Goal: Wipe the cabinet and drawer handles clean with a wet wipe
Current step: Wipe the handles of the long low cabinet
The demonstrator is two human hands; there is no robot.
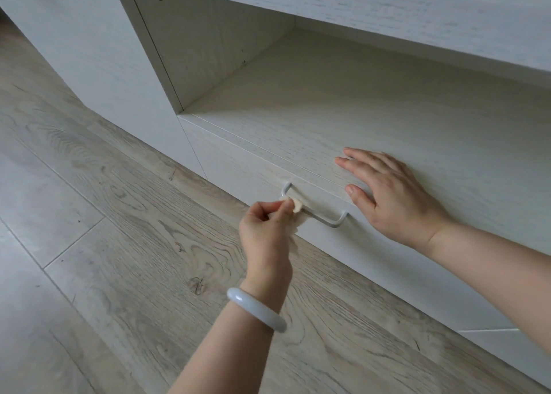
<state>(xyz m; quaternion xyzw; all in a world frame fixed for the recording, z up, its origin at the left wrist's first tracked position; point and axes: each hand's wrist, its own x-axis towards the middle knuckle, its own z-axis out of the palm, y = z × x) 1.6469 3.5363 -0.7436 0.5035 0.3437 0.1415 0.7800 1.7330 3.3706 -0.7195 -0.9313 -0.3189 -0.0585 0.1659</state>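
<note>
left hand point(268, 229) pinches wet wipe point(88, 207) round drawer handle point(316, 211), rubbing its nine o'clock end. right hand point(390, 193), three o'clock, fingers flat, slightly spread, likely steadies the drawer.

We see a pale whitewashed wood cabinet point(387, 119) with an open shelf niche point(238, 50) in it; below and left of the cabinet runs grey-brown wood-plank flooring point(104, 229), softly lit.
</note>
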